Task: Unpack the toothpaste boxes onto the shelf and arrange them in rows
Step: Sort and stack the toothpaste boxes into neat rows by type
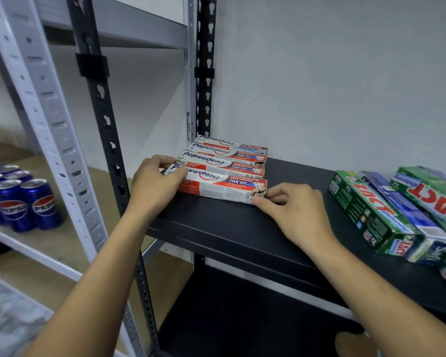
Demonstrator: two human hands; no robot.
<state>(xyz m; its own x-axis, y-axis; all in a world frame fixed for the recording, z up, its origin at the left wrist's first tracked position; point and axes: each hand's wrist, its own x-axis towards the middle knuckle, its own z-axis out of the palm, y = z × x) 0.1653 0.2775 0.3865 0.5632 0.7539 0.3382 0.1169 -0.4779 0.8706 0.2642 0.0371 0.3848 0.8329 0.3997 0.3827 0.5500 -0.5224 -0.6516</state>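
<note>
My left grip curls thumb and fingers round the left end of the front Pepsodent box, and my right grip pinches its right end. I hold both ends to square it against the Pepsodent row, which it touches, on the black shelf. The Zact boxes lie askew, well right of that row.

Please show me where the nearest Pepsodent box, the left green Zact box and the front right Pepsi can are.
nearest Pepsodent box (pixel 216 179): head view, middle of its top face.
left green Zact box (pixel 373 205): head view, red letters on its top face.
front right Pepsi can (pixel 43 205): head view, the logo on its side.
</note>
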